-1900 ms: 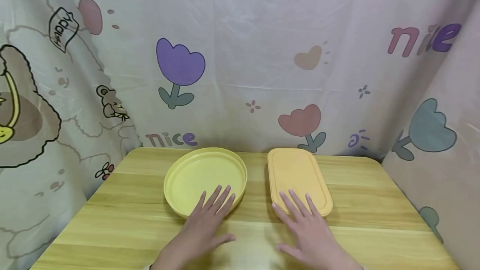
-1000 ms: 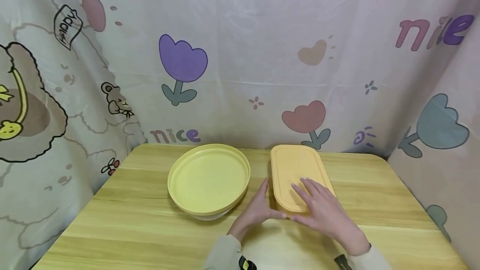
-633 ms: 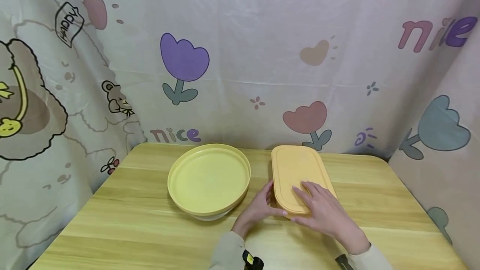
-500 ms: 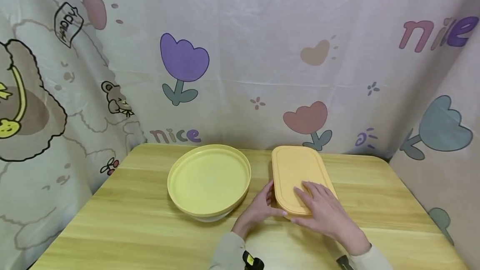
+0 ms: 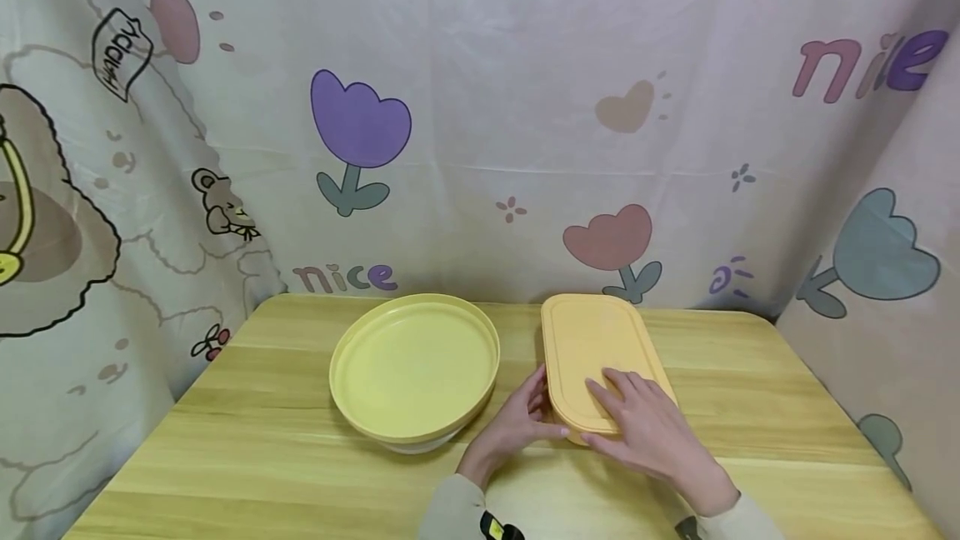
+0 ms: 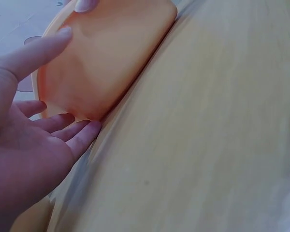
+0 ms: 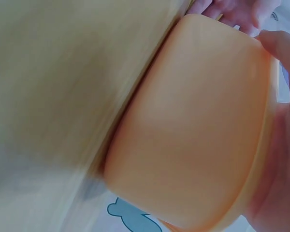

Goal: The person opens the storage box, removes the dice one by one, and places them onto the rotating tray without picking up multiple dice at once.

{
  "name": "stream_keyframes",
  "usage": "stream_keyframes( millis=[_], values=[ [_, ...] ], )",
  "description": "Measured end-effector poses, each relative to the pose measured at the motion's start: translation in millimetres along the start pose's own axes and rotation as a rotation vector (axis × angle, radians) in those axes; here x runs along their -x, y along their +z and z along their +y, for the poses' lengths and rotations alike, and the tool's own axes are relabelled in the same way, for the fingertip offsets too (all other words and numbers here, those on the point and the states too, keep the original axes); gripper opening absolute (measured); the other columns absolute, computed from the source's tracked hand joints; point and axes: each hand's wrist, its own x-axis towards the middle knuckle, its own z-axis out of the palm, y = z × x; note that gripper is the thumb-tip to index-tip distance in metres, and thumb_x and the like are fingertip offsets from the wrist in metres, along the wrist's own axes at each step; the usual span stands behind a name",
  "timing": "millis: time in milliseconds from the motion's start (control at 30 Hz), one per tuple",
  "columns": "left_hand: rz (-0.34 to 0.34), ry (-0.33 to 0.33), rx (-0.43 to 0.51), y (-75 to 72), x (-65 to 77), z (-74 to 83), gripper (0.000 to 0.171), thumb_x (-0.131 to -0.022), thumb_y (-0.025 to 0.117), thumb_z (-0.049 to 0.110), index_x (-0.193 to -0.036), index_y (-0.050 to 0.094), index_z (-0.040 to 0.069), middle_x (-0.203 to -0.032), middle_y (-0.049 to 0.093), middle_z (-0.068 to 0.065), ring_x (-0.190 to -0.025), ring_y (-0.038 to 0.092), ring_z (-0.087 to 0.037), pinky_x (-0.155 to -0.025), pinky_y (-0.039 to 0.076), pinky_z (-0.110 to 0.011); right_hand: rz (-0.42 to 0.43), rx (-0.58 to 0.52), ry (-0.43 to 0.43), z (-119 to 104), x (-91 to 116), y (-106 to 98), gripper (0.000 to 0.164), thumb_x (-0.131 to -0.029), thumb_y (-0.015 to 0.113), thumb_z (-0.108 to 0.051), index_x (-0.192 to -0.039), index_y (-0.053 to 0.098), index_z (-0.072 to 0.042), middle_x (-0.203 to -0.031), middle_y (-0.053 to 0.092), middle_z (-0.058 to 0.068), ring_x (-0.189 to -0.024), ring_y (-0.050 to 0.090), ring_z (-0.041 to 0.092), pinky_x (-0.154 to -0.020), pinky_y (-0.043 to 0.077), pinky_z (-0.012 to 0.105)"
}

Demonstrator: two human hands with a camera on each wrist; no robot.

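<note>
An orange rectangular food storage box (image 7: 193, 111) with a matching lid (image 5: 596, 340) stands right of the table's middle. My left hand (image 5: 513, 425) holds its near left corner, the thumb on the front wall and the fingers against the left side. Over the near right part of the box, my right hand (image 5: 656, 436) has its fingertips on top of the lid and its thumb at the front rim, gripping the lid's edge. The left wrist view shows the left fingers (image 6: 63, 130) low on the wall. The box's contents are hidden.
To the left stands a round container with a yellow lid (image 5: 416, 365) and a pale base (image 5: 425, 444). Both containers rest on a wood-grain table (image 5: 247, 440). A printed curtain (image 5: 480, 107) hangs behind it and along both sides.
Both hands began spread apart near the two containers. The left hand moved right to the orange box, and the right fingers settled on its lid. Over the last half second they barely move.
</note>
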Motion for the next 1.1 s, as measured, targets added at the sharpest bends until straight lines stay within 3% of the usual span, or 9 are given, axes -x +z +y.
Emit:
stream_keyframes(
  millis=[167,367,500,600,800,967,1100],
  values=[
    [-0.032,0.006,0.030,0.4,0.4,-0.3,0.094,-0.083,0.072,0.003,-0.154,0.012,0.006,-0.154,0.026,-0.018,-0.136,0.032,-0.033,-0.109,0.028,-0.043,0.039,0.022,-0.016,0.5,-0.5,2.8,0.068,-0.086,0.053,-0.063,-0.120,0.067,-0.006,-0.116,0.059,0.019,-0.094,0.055,0.031,-0.078,0.046,0.046],
    [-0.021,-0.002,0.038,2.5,-0.1,-1.4,0.088,-0.088,0.069,0.010,-0.155,0.011,0.006,-0.151,0.030,-0.019,-0.132,0.037,-0.032,-0.107,0.032,-0.042,0.275,0.072,-0.130,2.0,-6.2,6.9,0.069,-0.098,0.030,-0.056,-0.105,0.069,0.000,-0.097,0.064,0.019,-0.074,0.058,0.031,-0.061,0.049,0.044],
    [0.010,-0.019,0.018,4.4,-1.3,-1.3,0.086,-0.090,0.067,0.014,-0.155,0.010,0.007,-0.153,0.026,-0.018,-0.134,0.034,-0.033,-0.107,0.031,-0.044,0.406,0.122,-0.215,1.3,-12.1,6.4,0.056,-0.099,0.032,-0.040,-0.096,0.069,0.002,-0.087,0.065,0.018,-0.064,0.058,0.029,-0.052,0.049,0.040],
    [0.037,-0.016,0.017,6.7,-2.9,-0.7,0.084,-0.090,0.066,0.012,-0.155,0.012,0.006,-0.152,0.029,-0.018,-0.131,0.038,-0.032,-0.105,0.034,-0.043,0.427,0.134,-0.241,-0.5,-13.5,4.8,0.045,-0.098,0.036,-0.030,-0.092,0.067,0.002,-0.084,0.064,0.016,-0.062,0.057,0.028,-0.050,0.048,0.038],
    [0.086,-0.008,0.030,10.9,-3.3,0.8,0.086,-0.087,0.065,0.007,-0.154,0.012,0.004,-0.152,0.027,-0.020,-0.132,0.036,-0.034,-0.106,0.032,-0.046,0.426,0.117,-0.230,-8.0,-13.0,0.3,0.021,-0.086,0.041,-0.011,-0.085,0.059,0.001,-0.079,0.061,0.014,-0.058,0.055,0.025,-0.045,0.041,0.030],
    [0.103,-0.010,0.037,13.1,-2.2,1.8,0.090,-0.085,0.065,0.006,-0.155,0.008,0.005,-0.154,0.023,-0.020,-0.134,0.033,-0.037,-0.107,0.029,-0.049,0.478,0.140,-0.184,-13.1,-13.5,-3.7,0.034,-0.090,0.029,-0.001,-0.082,0.062,0.004,-0.077,0.063,0.015,-0.053,0.054,0.024,-0.041,0.040,0.028],
    [0.107,-0.011,0.052,14.3,-1.7,1.8,0.090,-0.084,0.064,0.003,-0.155,0.008,0.005,-0.155,0.021,-0.022,-0.133,0.034,-0.040,-0.105,0.032,-0.048,0.537,0.138,-0.123,-14.7,-12.5,-8.0,0.030,-0.091,0.035,-0.004,-0.081,0.061,0.007,-0.075,0.062,0.016,-0.052,0.056,0.026,-0.041,0.045,0.033]
  ],
)
